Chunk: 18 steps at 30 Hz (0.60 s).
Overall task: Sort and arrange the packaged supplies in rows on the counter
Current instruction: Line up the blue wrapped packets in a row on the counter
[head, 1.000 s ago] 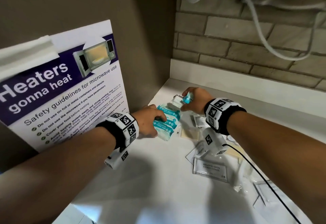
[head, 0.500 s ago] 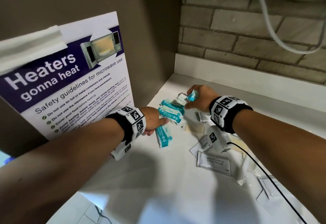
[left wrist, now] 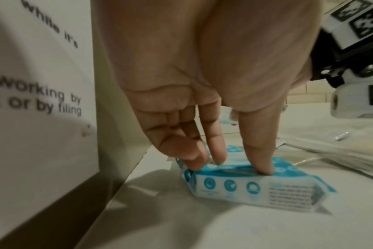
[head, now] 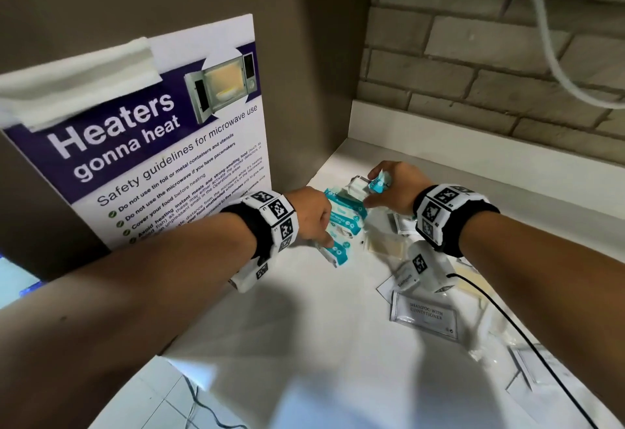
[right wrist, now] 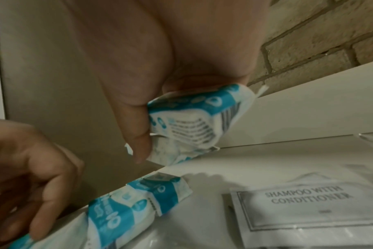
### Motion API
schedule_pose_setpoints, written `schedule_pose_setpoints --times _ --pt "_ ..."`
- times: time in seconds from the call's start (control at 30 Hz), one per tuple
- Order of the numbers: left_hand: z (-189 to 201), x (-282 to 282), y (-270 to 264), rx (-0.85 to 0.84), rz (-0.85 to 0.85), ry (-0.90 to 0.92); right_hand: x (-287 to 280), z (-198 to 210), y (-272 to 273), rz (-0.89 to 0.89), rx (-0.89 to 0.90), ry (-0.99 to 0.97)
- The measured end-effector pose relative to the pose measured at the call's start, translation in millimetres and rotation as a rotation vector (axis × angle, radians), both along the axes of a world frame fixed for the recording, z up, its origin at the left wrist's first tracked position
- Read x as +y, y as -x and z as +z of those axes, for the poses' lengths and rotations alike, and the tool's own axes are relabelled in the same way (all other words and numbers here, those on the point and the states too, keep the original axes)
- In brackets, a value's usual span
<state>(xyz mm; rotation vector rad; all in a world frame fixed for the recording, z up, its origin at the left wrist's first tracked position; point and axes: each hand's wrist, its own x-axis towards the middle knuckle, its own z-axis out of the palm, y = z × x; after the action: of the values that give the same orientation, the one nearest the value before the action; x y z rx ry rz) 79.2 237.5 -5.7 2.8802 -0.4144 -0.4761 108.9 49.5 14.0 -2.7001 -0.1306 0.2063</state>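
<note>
While the white counter (head: 304, 344) is spreading out below us beside the microwave-safety poster (head: 142, 144), we are working at its far corner, where the teal-and-white wipe packets (head: 345, 215) are collecting in a cluster against the side wall. We are judging this to be the sorting step: teal packets are being gathered to 1 side, apart from the flat sachets. Our left hand (head: 313, 217) is pinching 1 teal packet (left wrist: 251, 188) between thumb and fingers, and that packet is resting on the counter at the near edge of the cluster. Our right hand (head: 394, 188) is gripping another teal packet (right wrist: 192, 121), folded in the curled fingers and held just above the counter at the far end of the group. To the right, the shampoo sachet (head: 426, 315) and other clear or pale sachets are lying loosely overlapped, not yet in any row. Next, we think, both packets are needing to be set down parallel to the others and released, before we are turning to the loose sachets.
</note>
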Motion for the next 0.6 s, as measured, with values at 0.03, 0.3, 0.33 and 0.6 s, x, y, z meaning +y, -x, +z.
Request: schedule_pose_setpoints --times 0.03,0.3,0.33,0.6 --pt "1.0 -2.3 -2.1 0.012 0.001 -0.012 0.2 -0.7 0.2 0.003 0.006 -0.012" --pt "13.3 -14.0 -26.9 -0.039 0.297 0.513 -5.8 -6.7 18.0 0.145 -0.051 -0.042" --pt "16.5 -18.4 -27.1 0.029 0.346 0.671 -6.4 -7.6 19.7 0.151 -0.055 -0.057" --pt "24.6 -22.9 -19.8 0.251 0.065 0.727 -30.7 -5.1 14.4 0.055 0.023 -0.254"
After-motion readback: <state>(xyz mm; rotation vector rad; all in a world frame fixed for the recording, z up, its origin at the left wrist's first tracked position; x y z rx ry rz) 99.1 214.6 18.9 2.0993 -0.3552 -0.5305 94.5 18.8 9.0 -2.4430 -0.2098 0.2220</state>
